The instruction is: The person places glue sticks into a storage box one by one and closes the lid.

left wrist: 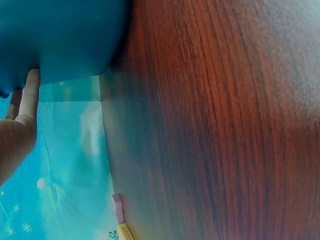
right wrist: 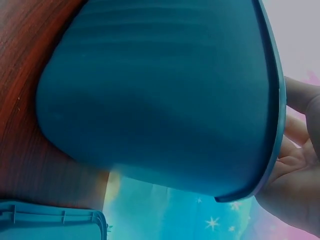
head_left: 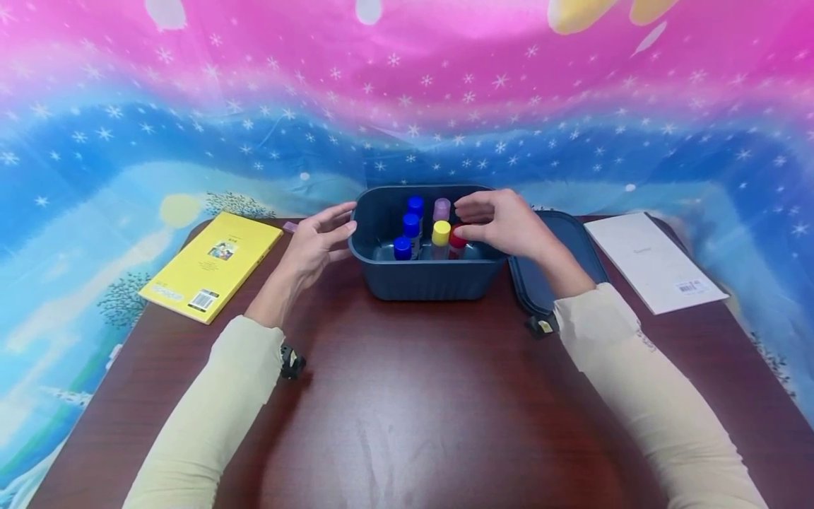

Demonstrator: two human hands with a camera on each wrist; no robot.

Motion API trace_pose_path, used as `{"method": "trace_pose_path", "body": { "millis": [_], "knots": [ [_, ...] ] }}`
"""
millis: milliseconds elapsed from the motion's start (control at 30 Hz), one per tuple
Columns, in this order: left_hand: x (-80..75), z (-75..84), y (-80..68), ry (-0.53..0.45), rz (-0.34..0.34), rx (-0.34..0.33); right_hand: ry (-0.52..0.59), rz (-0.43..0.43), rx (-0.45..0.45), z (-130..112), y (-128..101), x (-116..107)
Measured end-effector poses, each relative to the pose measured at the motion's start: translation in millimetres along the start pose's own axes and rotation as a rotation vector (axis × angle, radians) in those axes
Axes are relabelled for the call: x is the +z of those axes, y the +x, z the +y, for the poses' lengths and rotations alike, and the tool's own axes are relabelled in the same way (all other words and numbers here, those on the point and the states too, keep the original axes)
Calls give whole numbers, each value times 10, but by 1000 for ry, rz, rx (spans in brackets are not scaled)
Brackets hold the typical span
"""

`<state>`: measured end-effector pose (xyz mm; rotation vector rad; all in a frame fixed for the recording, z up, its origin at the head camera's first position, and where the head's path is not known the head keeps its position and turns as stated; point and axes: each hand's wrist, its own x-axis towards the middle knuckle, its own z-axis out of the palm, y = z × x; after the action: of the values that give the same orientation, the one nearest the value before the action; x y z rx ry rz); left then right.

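Observation:
A dark blue-grey plastic bin (head_left: 429, 279) stands on the table with several small capped bottles upright in it. Three have blue caps (head_left: 411, 225), beside a yellow-capped bottle (head_left: 441, 233), a red-capped bottle (head_left: 454, 244) and one with a purple cap (head_left: 441, 208). At the bin's left end my left hand (head_left: 311, 244) rests extended fingers against the outer wall. My right hand (head_left: 509, 223) reaches over the right rim, thumb right at the red cap and fingers spread apart from it. The right wrist view shows the bin's outer wall (right wrist: 160, 100) hiding the fingertips.
The bin's lid (head_left: 559, 254) lies right of it, under the right forearm. A yellow book (head_left: 213, 265) is at the table's left, a white book (head_left: 651, 261) at its right. A small purple object (left wrist: 118, 209) sits by the far edge. Patterned cloth (head_left: 407, 92) hangs behind.

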<state>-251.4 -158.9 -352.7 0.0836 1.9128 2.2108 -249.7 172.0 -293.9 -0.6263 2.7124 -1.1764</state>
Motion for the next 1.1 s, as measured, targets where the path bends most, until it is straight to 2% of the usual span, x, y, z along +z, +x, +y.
{"method": "trace_pose_path", "body": {
  "millis": [133, 267, 567, 1100],
  "knots": [
    [-7, 4, -2, 2, 2, 4, 9, 66, -39, -7, -34, -56],
    [-6, 11, 2, 4, 2, 2, 27, 107, -40, -11, -77, -142],
    [-5, 14, 27, -12, 17, 7, 41, 164, -19, -27, -192, -323],
    [0, -10, 3, -1, 10, 0, 69, 275, 63, 230, -401, -528]
  ]
}}
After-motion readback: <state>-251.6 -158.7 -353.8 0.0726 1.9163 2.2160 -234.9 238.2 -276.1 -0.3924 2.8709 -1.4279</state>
